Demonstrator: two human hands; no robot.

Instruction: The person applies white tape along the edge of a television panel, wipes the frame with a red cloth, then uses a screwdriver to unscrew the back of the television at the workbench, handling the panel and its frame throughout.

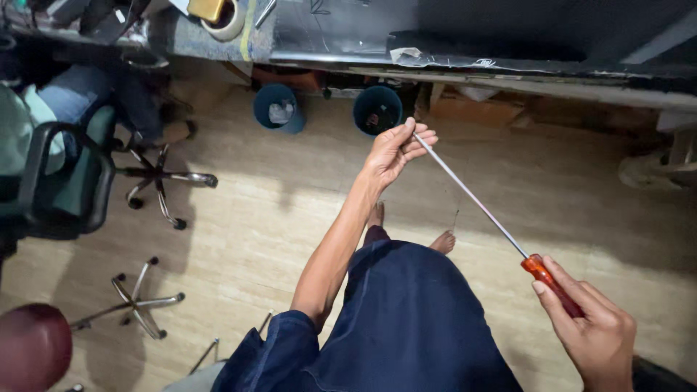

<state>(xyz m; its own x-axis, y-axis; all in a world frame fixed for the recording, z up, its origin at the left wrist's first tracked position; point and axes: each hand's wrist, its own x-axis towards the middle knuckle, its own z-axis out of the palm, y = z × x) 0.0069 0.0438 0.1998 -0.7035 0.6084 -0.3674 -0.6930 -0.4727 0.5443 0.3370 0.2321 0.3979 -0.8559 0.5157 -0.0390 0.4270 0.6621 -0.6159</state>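
Two bins point(279, 107): blue, on pale wood floor point(276, 218) under cluttered worktop point(435, 36).
Screwdriver point(479, 203): long steel shaft, orange handle, slanting above lap.
Right hand point(592, 330): grip closed round handle.
Left hand point(396, 149): fingers pinching tip.

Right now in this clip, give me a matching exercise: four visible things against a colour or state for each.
Things:
1. screwdriver handle
2. left hand
3. bins
4. office chair

States:
A. pinching the shaft's tip
B. dark blue, under the bench
C. translucent orange, in the right hand
D. green seat, black armrest

Pairs: 1-C, 2-A, 3-B, 4-D
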